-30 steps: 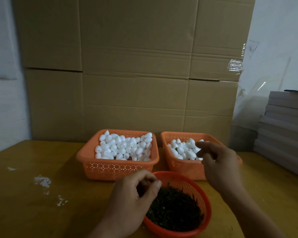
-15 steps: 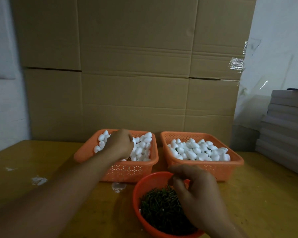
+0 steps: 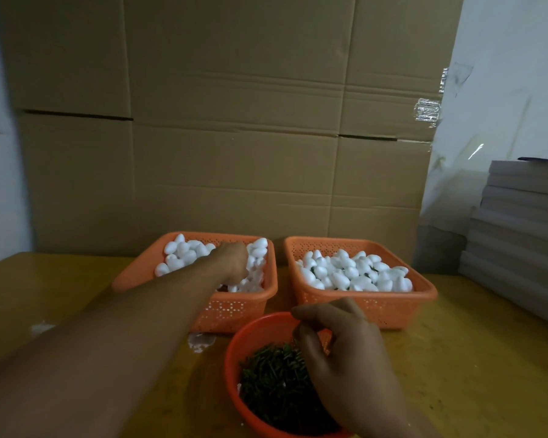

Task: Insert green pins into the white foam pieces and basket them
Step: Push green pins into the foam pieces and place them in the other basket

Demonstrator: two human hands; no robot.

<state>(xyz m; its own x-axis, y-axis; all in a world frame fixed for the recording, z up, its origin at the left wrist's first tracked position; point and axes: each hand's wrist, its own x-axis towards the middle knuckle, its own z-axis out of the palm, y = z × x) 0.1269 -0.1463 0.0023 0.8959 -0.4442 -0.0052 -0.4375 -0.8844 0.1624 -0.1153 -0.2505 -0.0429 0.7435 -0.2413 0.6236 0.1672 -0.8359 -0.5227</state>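
since half a second ago our left hand (image 3: 231,263) has pushed a little deeper into the left basket (image 3: 234,308), and our right hand (image 3: 339,339) has stayed over the round bowl (image 3: 234,349). nearest to us, that orange bowl sits on the yellow table (image 3: 475,358) and holds a heap of green pins (image 3: 272,380). our right hand hangs over its right side with the fingers curled, thumb and forefinger brought together at the top of the heap; whether a pin is caught between them we cannot tell. farther out, our left arm reaches across into the left basket, the hand knuckles-up among the white foam pieces (image 3: 184,254), its fingertips buried, so we cannot tell if it grips one. just beside it stands the right basket (image 3: 377,308), filled with foam pieces (image 3: 355,273) showing dark green specks between them. behind both baskets rises a wall of cardboard boxes (image 3: 234,121), and grey boards (image 3: 519,222) are stacked at far right.
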